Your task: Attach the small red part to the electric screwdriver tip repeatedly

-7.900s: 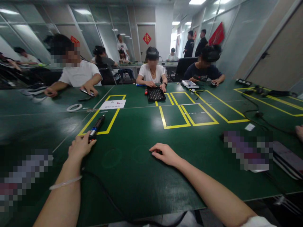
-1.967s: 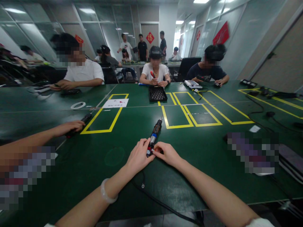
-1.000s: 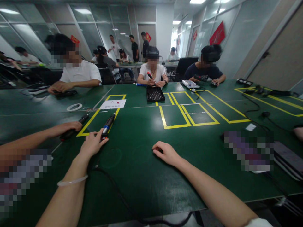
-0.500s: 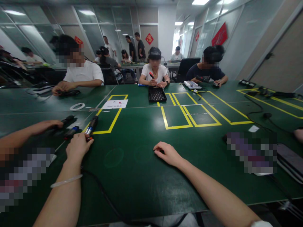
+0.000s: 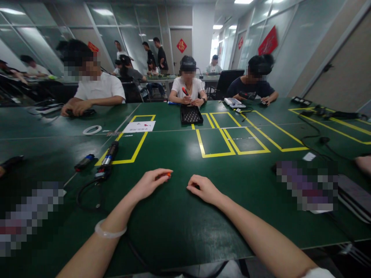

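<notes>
My left hand (image 5: 150, 182), with a pale bangle on its wrist, is above the table's middle. A small orange piece (image 5: 169, 174) is pinched between its thumb and fingers. My right hand (image 5: 205, 188) rests on the green table (image 5: 179, 224) a short way to the right, its fingers curled in; whether anything is inside is hidden. To the left of both hands lies a black and silver cylindrical tool (image 5: 109, 155) with a blue band, its lower end joined to a black cable (image 5: 79, 197). A similar shorter cylinder (image 5: 84, 163) lies beside it.
Yellow tape outlines (image 5: 217, 155) mark the table. A white printed sheet (image 5: 139, 126) and a white ring (image 5: 92, 130) lie ahead on the left. Across the table a person works at a black tray (image 5: 191, 115). A blurred-out object (image 5: 304, 187) lies at right.
My left hand has left the cylindrical tool and moved right, near my right hand, with a small orange piece. A neighbour's hand at left has drawn back with a dark object.
</notes>
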A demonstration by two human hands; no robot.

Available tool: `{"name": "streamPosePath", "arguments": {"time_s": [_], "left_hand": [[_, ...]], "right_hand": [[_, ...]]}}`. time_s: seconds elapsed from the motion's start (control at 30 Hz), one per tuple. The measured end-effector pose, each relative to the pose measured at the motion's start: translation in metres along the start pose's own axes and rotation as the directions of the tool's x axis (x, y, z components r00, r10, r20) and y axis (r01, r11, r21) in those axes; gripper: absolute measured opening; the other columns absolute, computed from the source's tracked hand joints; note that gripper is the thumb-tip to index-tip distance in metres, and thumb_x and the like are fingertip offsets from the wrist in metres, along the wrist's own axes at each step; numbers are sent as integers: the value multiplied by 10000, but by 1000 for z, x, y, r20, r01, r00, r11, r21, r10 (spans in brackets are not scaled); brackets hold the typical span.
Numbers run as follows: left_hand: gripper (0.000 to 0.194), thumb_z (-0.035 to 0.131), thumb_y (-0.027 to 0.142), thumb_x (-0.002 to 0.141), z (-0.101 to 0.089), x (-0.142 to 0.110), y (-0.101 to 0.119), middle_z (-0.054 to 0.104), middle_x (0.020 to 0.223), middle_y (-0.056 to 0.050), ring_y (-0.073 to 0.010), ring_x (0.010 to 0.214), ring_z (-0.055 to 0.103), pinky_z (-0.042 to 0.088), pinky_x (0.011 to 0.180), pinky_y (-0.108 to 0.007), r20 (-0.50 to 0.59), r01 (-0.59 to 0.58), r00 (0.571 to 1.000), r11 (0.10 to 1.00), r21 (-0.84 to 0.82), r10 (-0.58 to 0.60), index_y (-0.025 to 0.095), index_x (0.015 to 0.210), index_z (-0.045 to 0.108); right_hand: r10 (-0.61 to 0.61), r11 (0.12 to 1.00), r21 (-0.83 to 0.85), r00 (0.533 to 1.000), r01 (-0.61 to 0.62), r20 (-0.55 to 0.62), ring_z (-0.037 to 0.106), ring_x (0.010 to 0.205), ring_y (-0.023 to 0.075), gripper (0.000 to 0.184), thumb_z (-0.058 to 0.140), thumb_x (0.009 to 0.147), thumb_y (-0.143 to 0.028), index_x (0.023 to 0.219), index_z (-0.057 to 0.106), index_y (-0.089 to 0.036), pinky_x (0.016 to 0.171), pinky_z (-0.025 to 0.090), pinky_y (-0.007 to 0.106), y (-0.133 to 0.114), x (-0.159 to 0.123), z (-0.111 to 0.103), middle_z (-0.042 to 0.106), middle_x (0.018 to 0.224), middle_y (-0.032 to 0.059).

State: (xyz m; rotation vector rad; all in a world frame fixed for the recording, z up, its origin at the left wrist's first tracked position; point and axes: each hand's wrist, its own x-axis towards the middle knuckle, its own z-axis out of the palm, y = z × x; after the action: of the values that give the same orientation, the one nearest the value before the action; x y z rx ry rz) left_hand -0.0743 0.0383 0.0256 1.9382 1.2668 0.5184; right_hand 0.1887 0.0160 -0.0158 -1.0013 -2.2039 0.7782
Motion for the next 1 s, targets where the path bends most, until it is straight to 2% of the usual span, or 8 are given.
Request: {"name": "streamPosePath", "arguments": {"time_s": [0.03,0.1,0.17,0.3,0.5,0.67,0.83,1.0], "left_hand": [[483,479,459,884,12,0,7,647,1070,-69,-185,932,600,464,819,-295,71,-19,997,998,-52,23,195,1282,548],[536,497,431,888,30,-1,17,634,981,-54,-159,855,579,452,763,-272,179,-32,982,990,-141,57,198,1370,460],[589,505,414,894,40,-3,22,602,914,-34,-139,802,550,436,726,-255,254,-35,963,977,-212,90,200,1426,373],[606,504,383,904,47,-5,25,555,853,-8,-127,782,533,423,721,-252,307,-49,943,965,-259,130,198,1448,312],[415,482,394,912,44,-5,31,618,942,-29,-147,844,583,459,770,-278,181,-110,974,982,-157,138,200,1278,452],[270,558,370,874,44,-9,37,601,1032,-41,-158,912,573,459,805,-285,43,-284,959,950,130,281,208,1091,565],[193,456,310,938,50,-11,36,604,963,-44,-157,908,561,443,809,-281,30,-405,908,860,309,417,200,1026,588],[214,432,322,953,49,-9,33,621,929,-44,-152,877,569,441,806,-276,41,-436,890,822,366,454,193,999,595]], "right_hand": [[4,1000,28,1000,-4,9,552,706,128,20,596,870,-192,867,580,-180,664,418,231,-1,0,1,588,774,-7],[-6,995,99,999,2,39,557,692,122,226,641,839,-194,1044,546,-188,669,427,224,-4,-1,4,598,793,-21],[-50,993,112,997,42,66,559,707,123,285,667,818,-199,1075,546,-193,670,428,220,-8,-2,6,603,822,-16],[-93,993,86,991,84,97,552,728,126,68,632,852,-216,909,611,-186,672,411,217,-15,-2,8,608,822,-2],[83,950,296,995,-95,53,520,638,109,107,620,858,-262,894,618,-162,614,393,215,-10,0,8,578,716,-18],[194,746,630,975,-216,105,557,594,116,311,645,819,-445,866,595,-142,604,433,235,-1,3,9,606,660,-8],[185,708,662,969,-246,162,570,578,120,417,618,811,-548,825,605,-132,613,447,247,-4,4,7,637,634,11],[171,711,667,975,-223,143,562,587,116,423,543,860,-562,797,580,-145,619,453,249,-5,4,9,617,641,7]]}}
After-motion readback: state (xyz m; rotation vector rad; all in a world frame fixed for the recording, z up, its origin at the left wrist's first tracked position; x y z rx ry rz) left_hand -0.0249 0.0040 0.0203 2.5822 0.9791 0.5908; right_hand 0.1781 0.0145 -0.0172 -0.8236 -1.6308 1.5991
